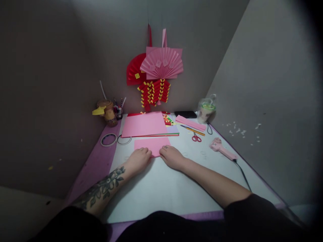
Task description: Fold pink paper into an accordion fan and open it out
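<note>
A small pink sheet of paper [151,144] lies flat on the white table cover. My left hand [139,159] grips its near edge, with the fingers curled and pressed together. On the same edge, a short way to the right, my right hand [173,157] holds the paper with bent fingers. The fingertips and thumbs are partly hidden, as is the paper beneath them. Just behind the sheet sits a larger stack of coloured paper [145,125] with pink on top.
Red-handled scissors [196,138], a yellow pencil [197,131] and pink strips [190,123] lie at the right. Beyond them is a pink glue gun [223,150] with a cord. Tape rolls [103,143] lie left. Cups stand in both back corners. Paper fans [163,64] hang on the wall.
</note>
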Demonstrator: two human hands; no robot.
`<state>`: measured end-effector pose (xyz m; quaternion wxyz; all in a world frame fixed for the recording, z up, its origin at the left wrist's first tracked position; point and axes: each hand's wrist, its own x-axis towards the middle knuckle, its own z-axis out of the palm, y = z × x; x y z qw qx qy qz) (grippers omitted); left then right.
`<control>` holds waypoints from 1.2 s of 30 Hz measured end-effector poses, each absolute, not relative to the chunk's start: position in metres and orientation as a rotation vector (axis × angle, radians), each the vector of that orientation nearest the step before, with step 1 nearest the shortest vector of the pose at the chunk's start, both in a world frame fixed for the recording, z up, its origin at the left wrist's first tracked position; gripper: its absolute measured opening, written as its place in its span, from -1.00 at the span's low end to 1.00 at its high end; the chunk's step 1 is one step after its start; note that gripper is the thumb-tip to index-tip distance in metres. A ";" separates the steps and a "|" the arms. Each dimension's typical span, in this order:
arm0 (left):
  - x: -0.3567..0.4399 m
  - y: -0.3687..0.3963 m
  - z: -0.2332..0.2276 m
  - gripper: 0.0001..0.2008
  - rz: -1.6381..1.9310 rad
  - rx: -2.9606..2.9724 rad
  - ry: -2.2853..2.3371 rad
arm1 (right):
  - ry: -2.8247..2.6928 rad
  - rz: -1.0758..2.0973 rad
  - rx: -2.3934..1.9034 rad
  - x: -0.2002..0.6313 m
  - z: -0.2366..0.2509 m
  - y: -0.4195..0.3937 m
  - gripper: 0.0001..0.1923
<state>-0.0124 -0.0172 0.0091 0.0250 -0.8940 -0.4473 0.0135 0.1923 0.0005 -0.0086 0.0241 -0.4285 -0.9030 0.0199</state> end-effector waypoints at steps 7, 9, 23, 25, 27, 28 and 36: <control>-0.001 -0.014 -0.010 -0.74 -0.168 -2.774 -1.519 | -2.684 0.185 -1.378 0.181 -0.011 -0.003 -0.79; -0.002 -0.013 -0.014 -0.73 -0.249 -2.780 -1.590 | -2.642 0.287 -1.371 0.180 -0.012 -0.001 -0.81; -0.006 0.009 -0.007 -0.71 -0.127 -2.808 -1.757 | -2.583 0.410 -1.647 0.190 -0.016 0.023 -0.80; -0.007 0.010 -0.007 -0.71 -0.094 -2.804 -1.801 | -2.567 0.446 -1.670 0.191 -0.017 0.025 -0.82; -0.008 0.012 -0.006 -0.69 -0.070 -2.802 -1.832 | -2.555 0.468 -1.673 0.192 -0.018 0.027 -0.84; -0.008 0.012 -0.006 -0.68 -0.060 -2.801 -1.841 | -2.551 0.473 -1.672 0.192 -0.018 0.028 -0.84; -0.003 0.009 0.000 -0.69 -0.024 -2.728 -1.892 | -2.565 0.489 -1.699 0.190 -0.019 0.029 -0.82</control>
